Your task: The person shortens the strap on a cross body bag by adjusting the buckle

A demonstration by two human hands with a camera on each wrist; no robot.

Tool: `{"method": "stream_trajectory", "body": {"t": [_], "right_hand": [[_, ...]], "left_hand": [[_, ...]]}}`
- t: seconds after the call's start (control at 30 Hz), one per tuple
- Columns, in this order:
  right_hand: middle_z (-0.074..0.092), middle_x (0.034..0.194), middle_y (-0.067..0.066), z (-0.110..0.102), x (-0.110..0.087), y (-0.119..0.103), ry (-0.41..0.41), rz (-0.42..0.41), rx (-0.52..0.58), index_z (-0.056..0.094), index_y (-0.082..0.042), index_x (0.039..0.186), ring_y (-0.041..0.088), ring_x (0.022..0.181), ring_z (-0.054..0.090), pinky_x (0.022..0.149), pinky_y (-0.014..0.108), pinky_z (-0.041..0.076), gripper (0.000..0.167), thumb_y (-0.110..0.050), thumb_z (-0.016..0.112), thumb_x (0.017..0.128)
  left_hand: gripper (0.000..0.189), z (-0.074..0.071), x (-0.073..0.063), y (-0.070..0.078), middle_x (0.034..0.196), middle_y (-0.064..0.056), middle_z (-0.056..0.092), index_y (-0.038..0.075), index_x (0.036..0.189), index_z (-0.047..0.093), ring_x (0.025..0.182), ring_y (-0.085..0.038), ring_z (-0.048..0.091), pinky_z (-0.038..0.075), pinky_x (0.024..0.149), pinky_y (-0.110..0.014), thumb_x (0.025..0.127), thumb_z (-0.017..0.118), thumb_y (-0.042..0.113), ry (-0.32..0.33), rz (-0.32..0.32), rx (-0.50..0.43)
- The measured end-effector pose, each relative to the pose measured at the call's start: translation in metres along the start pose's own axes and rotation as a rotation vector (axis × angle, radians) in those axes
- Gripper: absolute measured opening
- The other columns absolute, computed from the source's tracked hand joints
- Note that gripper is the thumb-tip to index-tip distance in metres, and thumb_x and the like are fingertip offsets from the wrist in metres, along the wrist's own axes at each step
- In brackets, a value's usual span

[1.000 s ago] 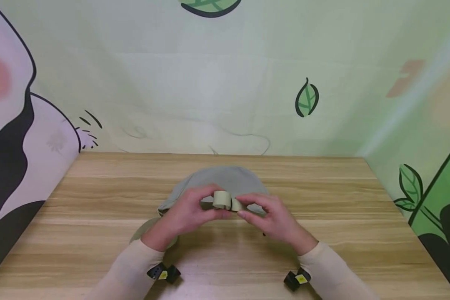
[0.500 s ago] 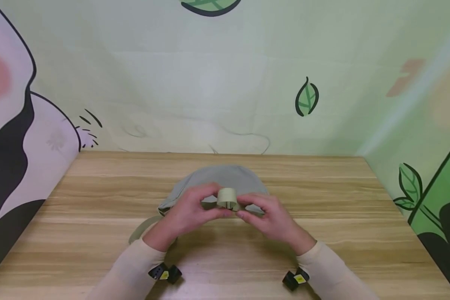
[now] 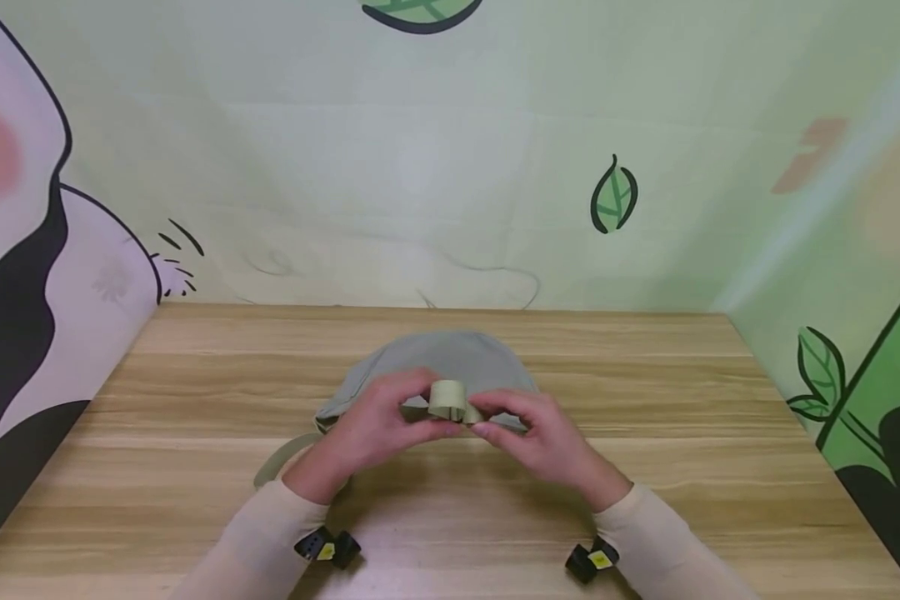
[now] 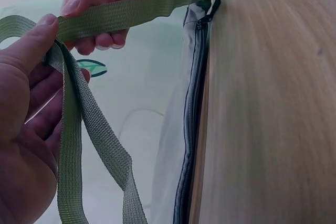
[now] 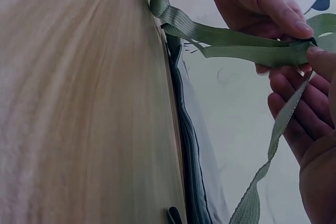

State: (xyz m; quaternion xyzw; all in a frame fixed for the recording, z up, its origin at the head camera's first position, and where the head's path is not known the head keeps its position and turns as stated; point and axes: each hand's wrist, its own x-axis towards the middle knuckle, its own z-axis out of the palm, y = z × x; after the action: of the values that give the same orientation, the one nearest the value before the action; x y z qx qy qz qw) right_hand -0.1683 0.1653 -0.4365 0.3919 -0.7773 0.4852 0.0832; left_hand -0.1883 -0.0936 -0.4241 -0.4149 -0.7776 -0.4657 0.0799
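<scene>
The small loop in the green strap [image 3: 447, 402] has moved a little to the left since half a second ago, and both hands are in nearly the same place as then. Closest to the camera are two pale sleeves [image 3: 262, 542], each with a black box [image 3: 345, 551] at the wrist. Past the sleeves, the left hand [image 3: 371, 423] pinches the strap, with its thumb pressed on it and only the strap in the gap. The right hand [image 3: 543, 429] pinches the strap too, thumb and fingers close together on it, just beside the left hand. The strap is held up in the air between the hands, in front of the bag [image 3: 450, 350]. One part of it makes a big bend near the left arm. Another part goes from the hands to a corner of the bag, by the black zip pull [image 4: 214, 9]. The bag is soft and grey, and it lies on the wooden table [image 3: 645, 358] with its dark zip [image 4: 191, 119] along the near side. Behind the table is a pale green wall [image 3: 307, 183] with a drawn leaf [image 3: 613, 197] on it.
</scene>
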Motion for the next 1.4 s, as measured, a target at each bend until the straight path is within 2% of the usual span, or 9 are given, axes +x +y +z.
{"method": "stream_trajectory", "body": {"t": [0.13,0.23,0.37,0.43,0.57,0.67,0.9,1.1,1.4], "right_hand": [[0.081,0.117,0.013,0.001,0.001,-0.001,0.021,-0.028,-0.04,0.075,-0.001,0.124,0.018,0.11,0.076,0.094,0.034,0.064,0.032,0.007,0.078,0.093],[0.081,0.115,0.012,0.002,0.003,0.001,0.042,-0.1,-0.092,0.075,-0.001,0.122,0.022,0.107,0.078,0.095,0.032,0.064,0.035,0.009,0.081,0.089],[0.081,0.112,0.013,0.004,0.004,0.003,0.064,-0.203,-0.163,0.074,0.0,0.119,0.026,0.101,0.079,0.093,0.031,0.064,0.038,0.011,0.084,0.084],[0.081,0.112,0.014,0.004,0.004,0.003,0.065,-0.205,-0.166,0.074,0.0,0.119,0.027,0.101,0.079,0.093,0.03,0.064,0.037,0.01,0.084,0.084],[0.081,0.114,0.012,0.004,0.003,0.0,0.068,-0.142,-0.149,0.075,-0.001,0.122,0.027,0.105,0.078,0.096,0.03,0.063,0.036,0.008,0.082,0.087],[0.081,0.115,0.013,0.005,0.004,-0.001,0.073,-0.131,-0.161,0.075,-0.001,0.122,0.027,0.106,0.078,0.097,0.031,0.063,0.037,0.007,0.083,0.087],[0.082,0.111,0.014,0.006,0.007,-0.004,0.077,-0.182,-0.241,0.075,0.001,0.118,0.028,0.101,0.079,0.092,0.033,0.065,0.036,0.006,0.086,0.084],[0.081,0.111,0.01,0.004,0.006,-0.008,0.031,-0.083,-0.248,0.074,-0.002,0.12,0.022,0.099,0.077,0.088,0.036,0.066,0.035,-0.001,0.087,0.087],[0.08,0.119,0.008,-0.005,-0.004,-0.001,-0.059,0.076,-0.211,0.075,-0.004,0.126,0.018,0.104,0.075,0.092,0.037,0.064,0.037,-0.01,0.087,0.091]], "left_hand": [[0.028,0.0,0.0,0.004,0.104,0.003,0.078,0.014,0.108,0.074,0.097,-0.009,0.069,0.063,0.088,-0.038,0.087,0.092,0.014,-0.006,-0.048,-0.004],[0.025,0.0,0.0,0.004,0.102,0.004,0.077,0.015,0.106,0.074,0.095,-0.008,0.069,0.062,0.087,-0.035,0.088,0.091,0.015,-0.007,-0.067,-0.006],[0.024,0.001,0.0,0.004,0.102,0.004,0.078,0.016,0.108,0.075,0.095,-0.008,0.069,0.061,0.088,-0.031,0.089,0.09,0.015,-0.013,-0.062,-0.016],[0.025,0.002,0.0,0.004,0.103,0.004,0.078,0.015,0.109,0.076,0.096,-0.009,0.069,0.061,0.088,-0.031,0.089,0.091,0.016,-0.019,-0.067,-0.027],[0.027,0.003,-0.001,0.003,0.104,0.004,0.078,0.015,0.111,0.076,0.096,-0.008,0.069,0.062,0.088,-0.032,0.089,0.091,0.016,-0.025,-0.092,-0.028],[0.027,0.003,-0.001,0.002,0.105,0.003,0.078,0.015,0.111,0.076,0.096,-0.007,0.07,0.062,0.087,-0.03,0.088,0.091,0.016,-0.032,-0.097,-0.019],[0.026,0.004,0.0,0.004,0.104,0.003,0.077,0.014,0.111,0.076,0.095,-0.008,0.07,0.063,0.087,-0.033,0.089,0.09,0.016,-0.03,-0.069,0.009],[0.02,0.003,-0.001,0.003,0.102,0.005,0.077,0.016,0.104,0.075,0.094,-0.008,0.069,0.064,0.086,-0.04,0.09,0.09,0.018,-0.01,-0.063,0.026],[0.016,0.002,-0.003,0.002,0.102,0.005,0.079,0.019,0.103,0.077,0.095,-0.009,0.07,0.063,0.087,-0.041,0.092,0.088,0.017,0.008,-0.065,-0.022]]}}
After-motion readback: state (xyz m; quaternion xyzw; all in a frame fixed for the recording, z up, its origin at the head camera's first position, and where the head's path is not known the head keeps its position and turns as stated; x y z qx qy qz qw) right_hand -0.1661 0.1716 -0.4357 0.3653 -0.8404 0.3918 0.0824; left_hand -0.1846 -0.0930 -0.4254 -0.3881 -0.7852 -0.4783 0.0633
